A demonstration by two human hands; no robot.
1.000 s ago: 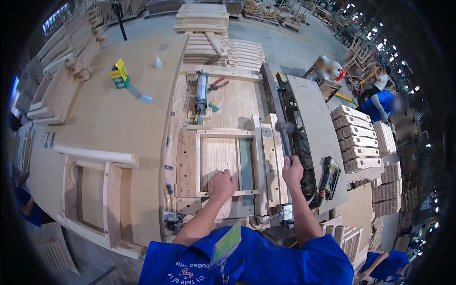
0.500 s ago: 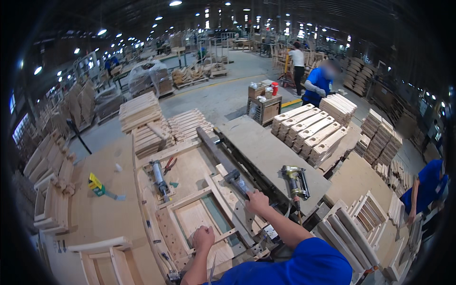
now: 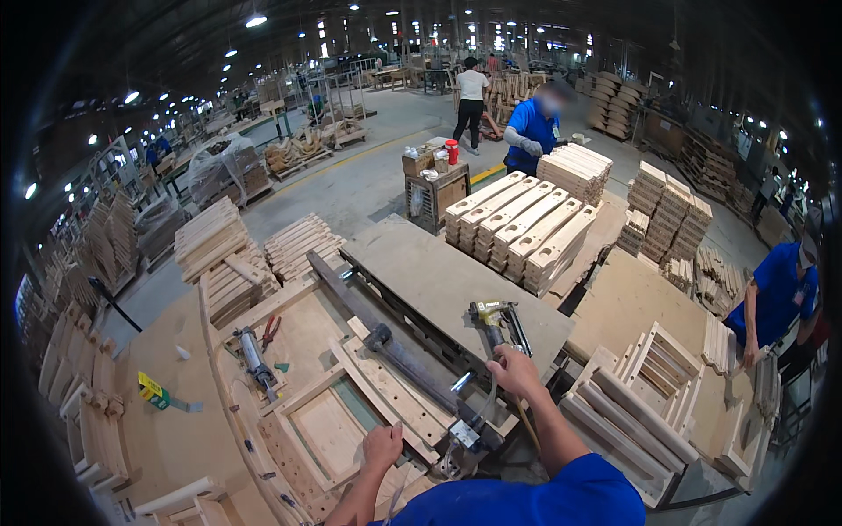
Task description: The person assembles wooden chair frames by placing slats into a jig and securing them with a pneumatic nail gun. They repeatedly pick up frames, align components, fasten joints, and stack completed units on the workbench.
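Note:
My left hand (image 3: 382, 447) is closed at the near right corner of a pale wooden frame (image 3: 307, 405), its curled fingers over the rail. This frame lies in a wooden jig (image 3: 296, 438) with a curved edge. To the right, my right hand (image 3: 516, 373) has its fingers around the lower end of the handle of a nail gun (image 3: 496, 321), which lies on a grey tabletop (image 3: 421, 267). An air hose (image 3: 529, 427) runs down from the gun past my wrist. A dark-headed hammer (image 3: 378, 337) lies along a long metal bar (image 3: 338, 287) between my hands.
A pneumatic cylinder (image 3: 254, 355) and red-handled pliers (image 3: 272, 333) are left of the frame. Stacked wooden slats (image 3: 517, 230) stand beyond the grey top, with a blue-shirted co-worker (image 3: 531, 127) behind. Assembled frames (image 3: 631, 421) crowd the right; another co-worker (image 3: 776, 294) stands there.
My right hand has let go of the hammer and moved right to the nail gun. My left hand has come down onto the frame's corner. The whole view has shifted with my head.

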